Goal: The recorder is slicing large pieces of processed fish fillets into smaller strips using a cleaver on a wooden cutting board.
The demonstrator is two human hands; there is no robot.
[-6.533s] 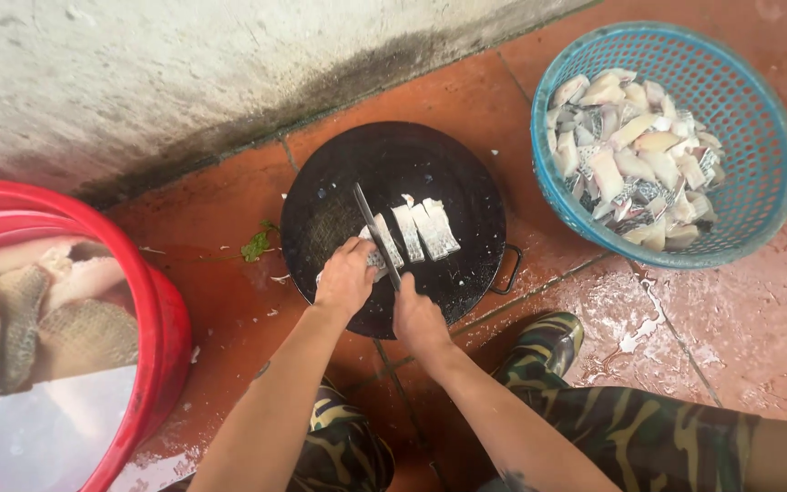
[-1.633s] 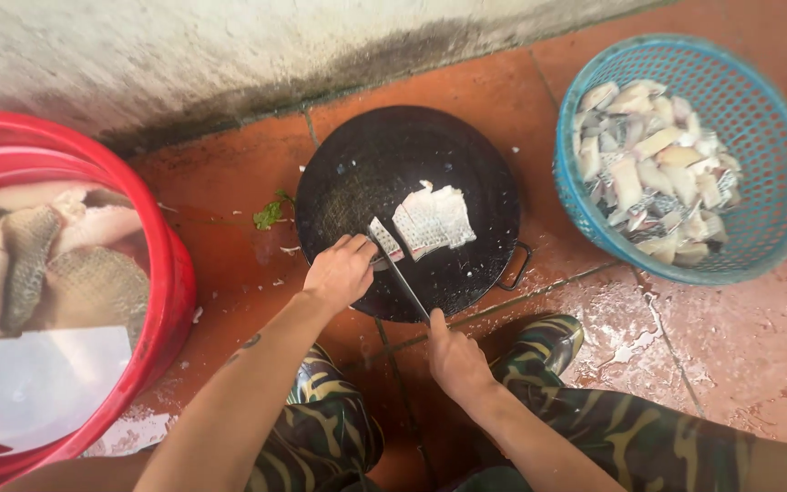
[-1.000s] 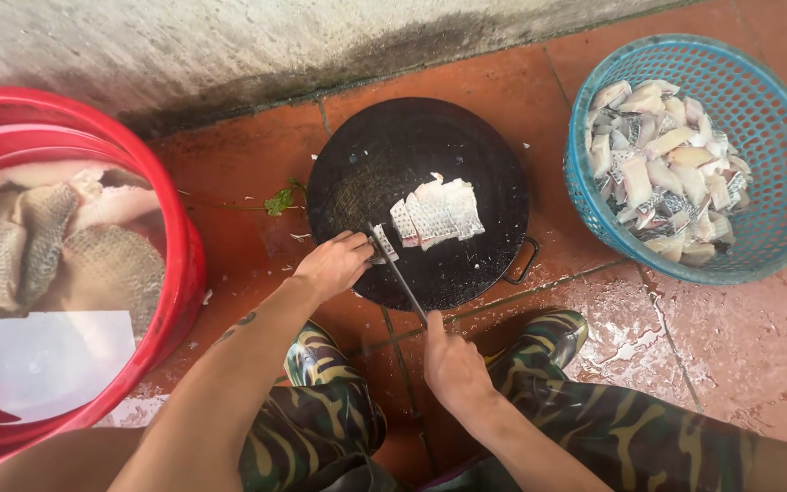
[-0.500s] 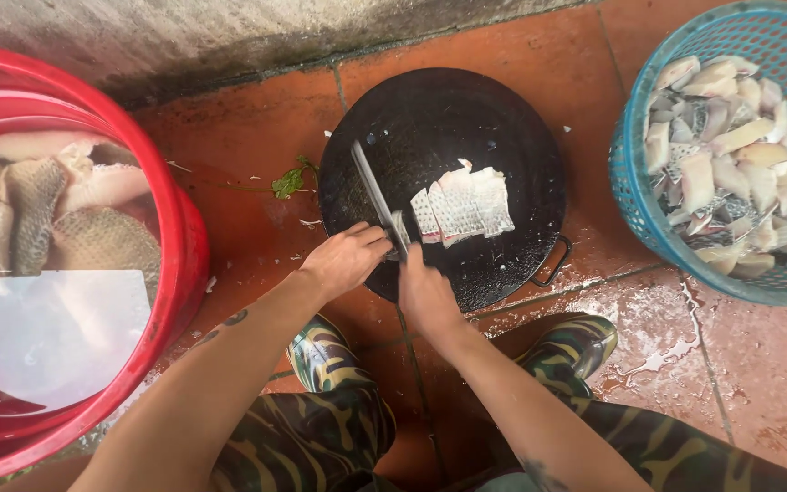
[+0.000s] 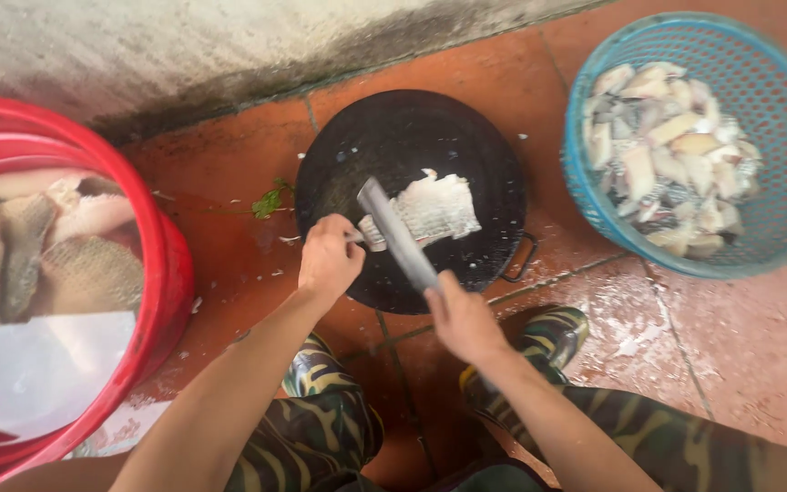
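A pale fish fillet [image 5: 434,208] lies on a round black board [image 5: 412,146] on the tiled floor. My left hand [image 5: 328,259] pinches the fillet's near left end. My right hand [image 5: 460,316] grips a knife [image 5: 395,232] by its handle. The blade slants up and left, resting across the fillet's left end right beside my left fingers.
A blue plastic basket [image 5: 585,173] holding several cut fish pieces stands at the right. A red tub [image 5: 161,273] with whole fish fillets and water sits at the left. My camouflage boots [image 5: 553,333] rest below the board. A concrete wall [image 5: 184,46] runs along the top.
My right hand has brought the knife up from beside the board onto the fillet's left end. My left hand stays on the fillet. The view has shifted.
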